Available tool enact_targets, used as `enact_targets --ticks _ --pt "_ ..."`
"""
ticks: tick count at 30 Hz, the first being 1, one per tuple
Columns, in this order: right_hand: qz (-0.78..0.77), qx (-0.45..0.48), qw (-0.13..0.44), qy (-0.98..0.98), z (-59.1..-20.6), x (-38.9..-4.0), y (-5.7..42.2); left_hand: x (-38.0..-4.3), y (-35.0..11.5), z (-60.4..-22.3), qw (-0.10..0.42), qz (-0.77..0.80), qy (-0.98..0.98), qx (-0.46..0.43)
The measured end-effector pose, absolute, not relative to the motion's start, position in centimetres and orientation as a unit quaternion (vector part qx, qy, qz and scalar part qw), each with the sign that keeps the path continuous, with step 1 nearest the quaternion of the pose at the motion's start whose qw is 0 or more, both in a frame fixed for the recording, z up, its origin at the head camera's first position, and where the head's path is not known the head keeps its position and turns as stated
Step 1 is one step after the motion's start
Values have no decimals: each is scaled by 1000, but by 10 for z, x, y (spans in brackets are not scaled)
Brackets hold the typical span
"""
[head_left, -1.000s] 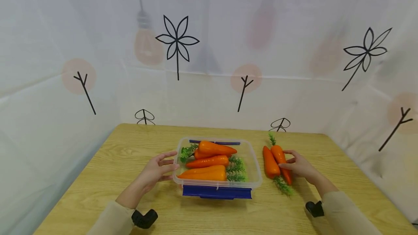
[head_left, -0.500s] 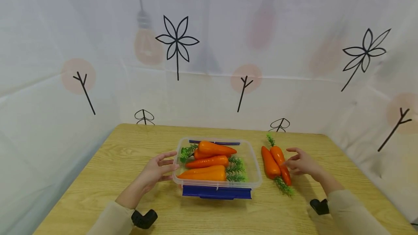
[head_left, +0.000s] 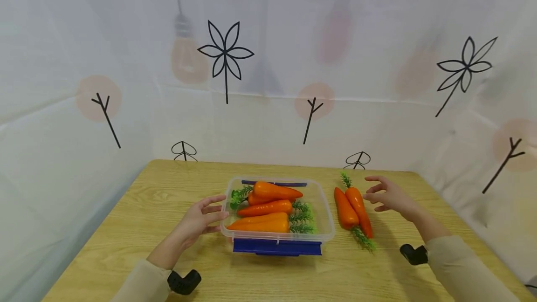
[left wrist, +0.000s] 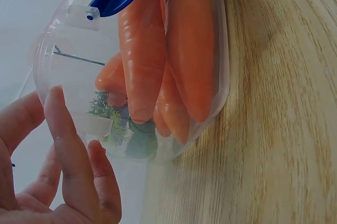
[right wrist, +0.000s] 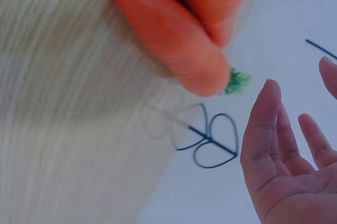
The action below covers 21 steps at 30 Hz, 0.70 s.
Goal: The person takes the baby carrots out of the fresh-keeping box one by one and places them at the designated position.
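Note:
A clear plastic food container [head_left: 327, 209] with blue clip latches stands mid-table in the head view, holding several orange carrots [head_left: 268, 208] with green tops. My left hand [head_left: 197, 220] is at its left wall, fingers relaxed and fingertips right at the rim; the left wrist view shows the thumb and fingers beside the clear wall [left wrist: 221, 76]. To the right of the container two carrots lie side by side, one with its leaves toward me [head_left: 346, 209], the other with leaves pointing away [head_left: 360, 211]. My right hand [head_left: 390, 197] hovers just right of them, fingers loosely spread and holding nothing.
The wooden table [head_left: 268, 278] meets a white patterned cloth backdrop [head_left: 268, 129] at its back and sides. One blue latch [head_left: 277, 247] hangs down at the container's front. Black wrist devices [head_left: 184, 282] sit at both cuffs.
My right hand has let go of the right carrot and drawn back up and to the right. The two carrots have shifted slightly left. My left hand has stayed at the container.

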State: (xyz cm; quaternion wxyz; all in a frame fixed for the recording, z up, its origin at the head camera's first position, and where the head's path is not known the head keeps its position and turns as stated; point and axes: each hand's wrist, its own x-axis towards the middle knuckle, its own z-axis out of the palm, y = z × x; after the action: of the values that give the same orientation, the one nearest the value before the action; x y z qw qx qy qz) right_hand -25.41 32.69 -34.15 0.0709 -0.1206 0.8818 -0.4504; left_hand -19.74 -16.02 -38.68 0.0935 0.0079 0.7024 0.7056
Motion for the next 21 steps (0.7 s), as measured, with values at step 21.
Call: enact_targets --ticks 21 --pt "-429 -169 79 884 -309 -257 281 -198 -161 -389 95 707 701 13"
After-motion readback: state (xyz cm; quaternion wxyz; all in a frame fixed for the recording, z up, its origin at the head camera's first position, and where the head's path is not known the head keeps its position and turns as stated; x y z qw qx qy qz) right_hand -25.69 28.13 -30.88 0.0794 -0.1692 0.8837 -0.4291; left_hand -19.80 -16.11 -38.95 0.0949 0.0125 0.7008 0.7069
